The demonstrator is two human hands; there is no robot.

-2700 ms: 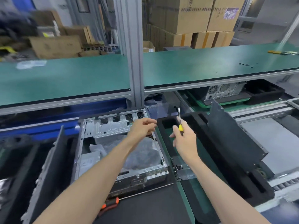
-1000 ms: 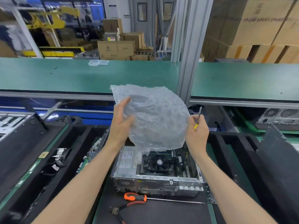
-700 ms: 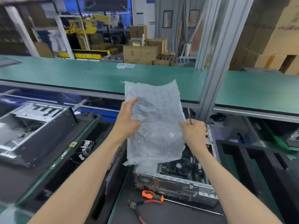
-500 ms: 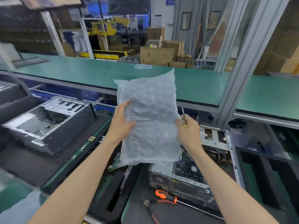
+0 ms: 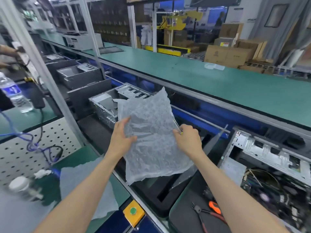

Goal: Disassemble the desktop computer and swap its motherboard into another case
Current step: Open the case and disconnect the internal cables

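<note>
I hold a crumpled sheet of bubble wrap (image 5: pixel 151 137) up in front of me with both hands. My left hand (image 5: pixel 121 134) grips its left edge. My right hand (image 5: pixel 188 140) pinches its right edge and also holds a small yellow-handled screwdriver (image 5: pixel 178 127) whose shaft points up. The open desktop computer (image 5: pixel 272 167) with its motherboard and cables lies at the right. An empty open case (image 5: pixel 107 103) stands behind the sheet, further left along the line.
Pliers (image 5: pixel 202 216) and an orange-handled screwdriver (image 5: pixel 214 205) lie on the black mat at lower right. A black foam tray (image 5: pixel 151 197) sits below the sheet. Left: another bubble wrap sheet (image 5: pixel 80 184), white pegboard (image 5: pixel 50 143), water bottle (image 5: pixel 15 95), blue cables. A green shelf (image 5: pixel 218 81) runs above.
I lifted the bubble wrap out of the case and turned left with it. The computer now lies at my right, and the sheet is lower and tilted over the foam tray.
</note>
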